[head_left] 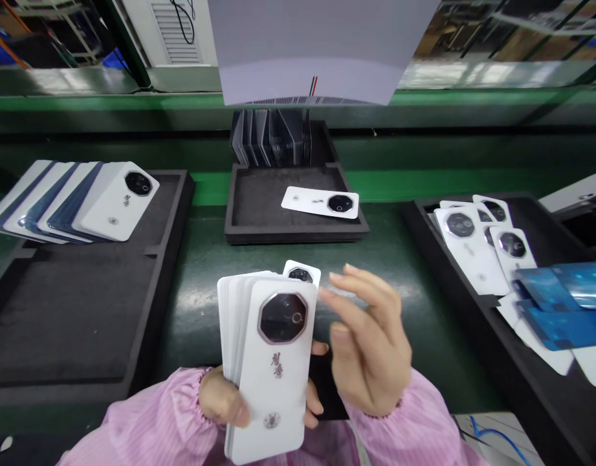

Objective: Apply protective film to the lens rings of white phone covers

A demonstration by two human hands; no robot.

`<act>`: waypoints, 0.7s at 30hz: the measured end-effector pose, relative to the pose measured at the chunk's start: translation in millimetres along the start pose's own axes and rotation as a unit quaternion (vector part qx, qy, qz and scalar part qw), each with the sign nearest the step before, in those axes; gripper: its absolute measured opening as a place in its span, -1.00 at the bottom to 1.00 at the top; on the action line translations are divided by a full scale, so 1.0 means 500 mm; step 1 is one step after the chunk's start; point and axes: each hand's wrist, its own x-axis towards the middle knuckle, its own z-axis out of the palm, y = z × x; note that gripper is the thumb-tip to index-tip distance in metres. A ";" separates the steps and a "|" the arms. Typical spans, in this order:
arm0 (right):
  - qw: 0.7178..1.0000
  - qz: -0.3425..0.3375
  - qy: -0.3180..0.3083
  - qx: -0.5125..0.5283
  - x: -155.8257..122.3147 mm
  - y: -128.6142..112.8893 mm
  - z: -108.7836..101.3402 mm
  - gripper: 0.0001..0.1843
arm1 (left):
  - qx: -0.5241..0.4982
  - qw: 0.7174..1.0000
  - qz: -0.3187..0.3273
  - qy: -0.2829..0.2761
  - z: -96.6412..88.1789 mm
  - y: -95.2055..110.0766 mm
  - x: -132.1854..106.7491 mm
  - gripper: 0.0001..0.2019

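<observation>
My left hand (230, 398) grips a stack of white phone back covers (266, 362), each with a dark octagonal camera window, held upright near the bottom centre. My right hand (370, 343) hovers just right of the stack, fingers spread and holding nothing; one fingertip is close to the rearmost cover's top edge. Both wrists wear pink sleeves.
A black foam tray (166, 213) at left carries a fanned row of white covers (84, 200). The middle tray (298, 226) holds one flat cover (321, 202) and upright dark covers behind. A right tray (424, 226) has white covers (477, 246) and blue film sheets (564, 304). Green belt beneath.
</observation>
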 end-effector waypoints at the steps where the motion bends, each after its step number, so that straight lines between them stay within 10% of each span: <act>1: 1.000 0.010 0.014 0.018 0.000 0.005 -0.002 -0.66 | -0.008 1.000 0.005 0.003 0.001 0.000 0.000 -0.25; 13: 0.997 0.009 -0.065 0.029 0.001 0.001 0.015 -0.53 | 0.029 0.999 0.002 0.018 -0.001 -0.003 -0.003 -0.38; 17: 0.964 0.146 -0.186 0.124 -0.002 0.012 0.015 -0.24 | 0.062 0.998 -0.005 0.029 -0.009 -0.005 -0.008 -0.37; 21: 0.886 0.300 -0.226 0.271 0.006 0.047 0.013 -0.65 | 0.056 0.998 -0.004 0.010 -0.011 -0.001 -0.005 -0.21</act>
